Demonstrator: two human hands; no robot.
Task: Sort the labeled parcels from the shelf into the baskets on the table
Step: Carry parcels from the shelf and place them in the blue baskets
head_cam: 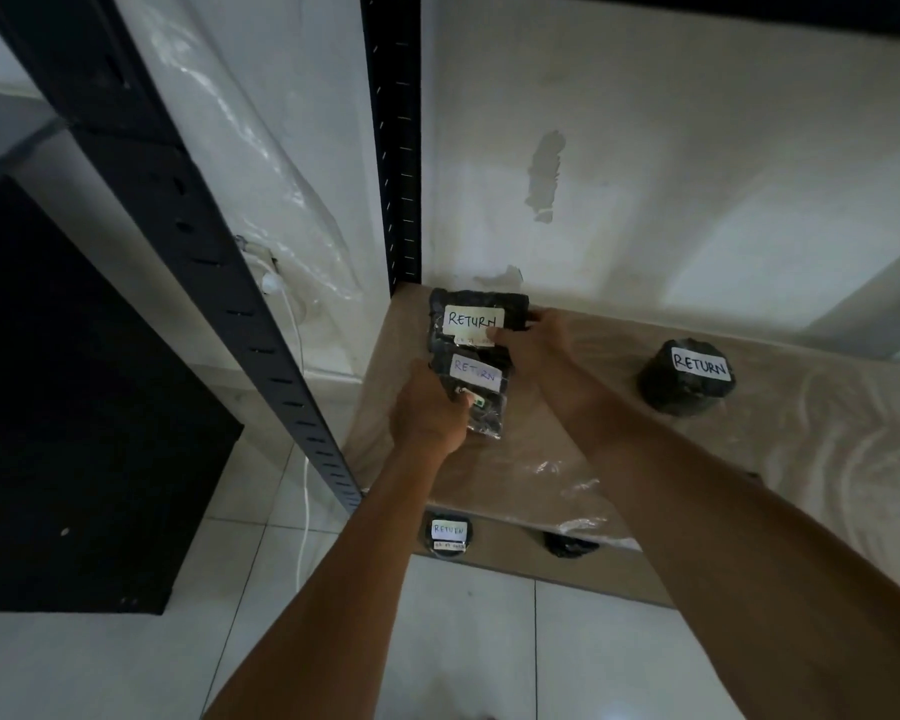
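Two flat black parcels with white RETURN labels lie at the back left corner of the plastic-covered shelf board (567, 459). My left hand (430, 407) grips the nearer parcel (476, 392) from its left side. My right hand (533, 340) pinches the right edge of the far parcel (476, 314), thumb on its label. A rounded black parcel (689, 376), also labelled RETURN, sits alone further right on the same board. No baskets are in view.
Black shelf uprights stand at the front left (230, 283) and back left (396, 148). On the lower shelf sit a labelled parcel (448, 532) and another dark parcel (570, 544). A black cabinet (74, 407) and a white cable (302, 459) are to the left, over tiled floor.
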